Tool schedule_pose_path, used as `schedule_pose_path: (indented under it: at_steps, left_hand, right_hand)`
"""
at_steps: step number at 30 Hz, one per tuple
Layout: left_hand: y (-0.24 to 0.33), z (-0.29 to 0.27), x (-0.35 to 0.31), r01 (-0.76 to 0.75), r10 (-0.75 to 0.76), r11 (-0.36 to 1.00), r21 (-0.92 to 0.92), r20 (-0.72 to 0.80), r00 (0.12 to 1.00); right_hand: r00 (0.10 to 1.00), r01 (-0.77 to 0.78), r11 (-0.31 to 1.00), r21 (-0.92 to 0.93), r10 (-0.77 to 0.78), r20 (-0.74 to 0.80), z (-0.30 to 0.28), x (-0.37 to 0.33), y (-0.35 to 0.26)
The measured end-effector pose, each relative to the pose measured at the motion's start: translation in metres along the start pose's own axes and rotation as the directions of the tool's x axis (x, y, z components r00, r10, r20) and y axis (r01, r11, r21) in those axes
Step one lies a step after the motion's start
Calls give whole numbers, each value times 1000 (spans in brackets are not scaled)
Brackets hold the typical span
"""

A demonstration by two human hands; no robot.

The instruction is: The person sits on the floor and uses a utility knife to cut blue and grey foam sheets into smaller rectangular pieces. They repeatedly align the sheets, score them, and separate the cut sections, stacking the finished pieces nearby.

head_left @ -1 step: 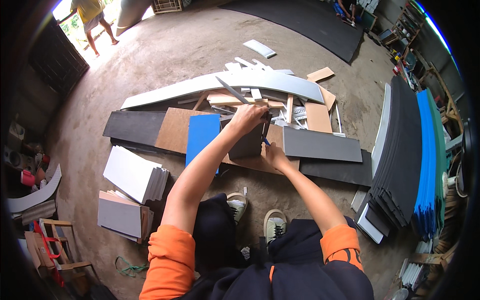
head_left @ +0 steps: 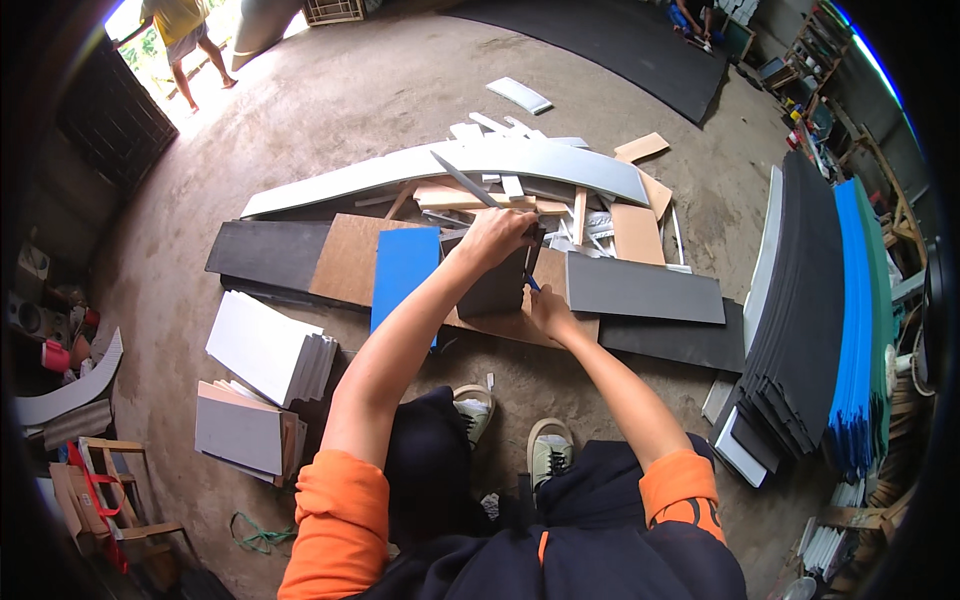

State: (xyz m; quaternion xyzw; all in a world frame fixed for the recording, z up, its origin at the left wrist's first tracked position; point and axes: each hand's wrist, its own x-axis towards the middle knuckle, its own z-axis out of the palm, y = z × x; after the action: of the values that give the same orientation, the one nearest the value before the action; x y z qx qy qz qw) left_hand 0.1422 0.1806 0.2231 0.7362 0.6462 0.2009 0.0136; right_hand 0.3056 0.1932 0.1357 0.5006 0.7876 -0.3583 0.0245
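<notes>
My left hand (head_left: 500, 236) is closed at the top of a dark grey foam board (head_left: 492, 285) in front of me. A grey, pointed, blade-like strip (head_left: 462, 178) sticks out past its knuckles to the upper left; whether the fingers hold it too is hidden. Just below and to the right, my right hand (head_left: 548, 310) is closed round a slim tool with a blue part (head_left: 531, 284) showing, its tip against the board's right edge. A blue sheet (head_left: 404, 275) and a brown board (head_left: 352, 258) lie left of the hands, a grey panel (head_left: 645, 290) to the right.
White and tan offcuts (head_left: 635, 235) lie behind a long white strip (head_left: 440, 172). White panels (head_left: 262, 340) and grey-topped panels (head_left: 238, 435) are stacked at left. Tall black sheets (head_left: 790, 310) and blue sheets (head_left: 852, 330) stand at right. Two people are far off, one near the doorway (head_left: 182, 45).
</notes>
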Motion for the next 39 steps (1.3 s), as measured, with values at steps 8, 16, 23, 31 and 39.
schedule_pose_path:
  at_steps: [8,16,23,31,39]
  left_hand:
    - [22,-8,-15,13,-14,992,-128,-7,1000]
    - [21,-2,-9,44,-45,998,50,19,999]
    - [12,-2,-6,174,-175,983,53,34,984]
    - [13,-3,-2,243,-245,968,57,36,969]
    - [15,-4,17,305,-302,949,-83,45,952]
  right_hand:
    - [999,-25,994,107,28,-25,43,-4,25]
    - [995,-27,986,163,43,-93,48,4,24]
    - [984,-47,994,101,29,175,42,0,15]
    - [980,-176,980,89,183,-82,95,-10,48]
    - [954,-8,973,231,76,-290,88,-23,48]
